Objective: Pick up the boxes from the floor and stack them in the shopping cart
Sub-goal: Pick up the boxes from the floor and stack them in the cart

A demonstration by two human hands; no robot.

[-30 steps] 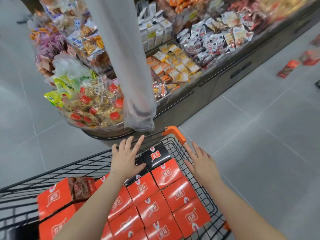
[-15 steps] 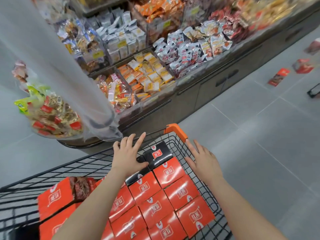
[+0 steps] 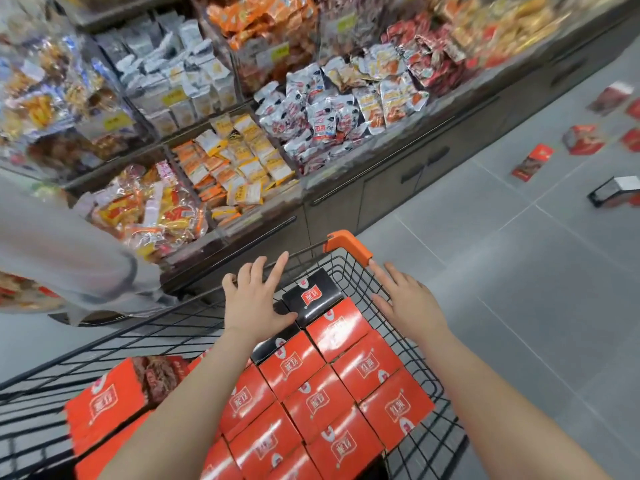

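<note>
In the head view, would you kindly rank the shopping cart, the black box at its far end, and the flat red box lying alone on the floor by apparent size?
1. shopping cart
2. black box
3. flat red box

The floor box lies farther away, so it may not truly be smaller than the black one.

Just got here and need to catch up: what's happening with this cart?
A person is loading boxes into a shopping cart. Rows of red boxes fill it, with a black box at the far end. Both hands are open: left hand by the black box, right hand at the rim. More boxes lie on the floor.
</note>
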